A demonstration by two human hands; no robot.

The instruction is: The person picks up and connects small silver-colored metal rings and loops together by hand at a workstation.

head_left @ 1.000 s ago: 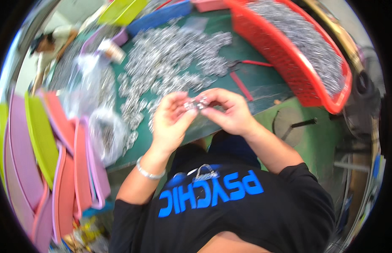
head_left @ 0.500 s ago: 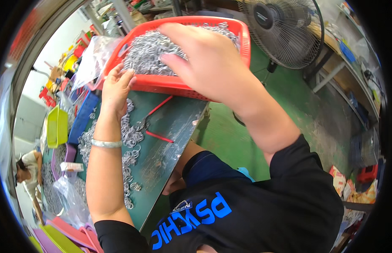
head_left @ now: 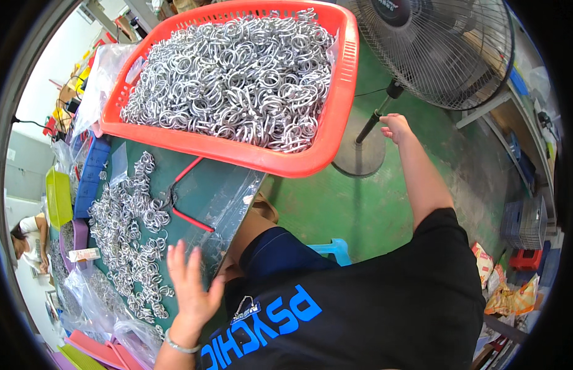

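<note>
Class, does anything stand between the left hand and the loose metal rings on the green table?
Nothing visible does: the loose metal rings lie left of the open left hand; the red-handled tool lies ahead, off that path.

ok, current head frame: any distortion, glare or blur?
Head view: fisheye leaves black corners; head view: metal rings in the red basket glint but look fairly sharp; head view: pale wall at left looks washed out.
</note>
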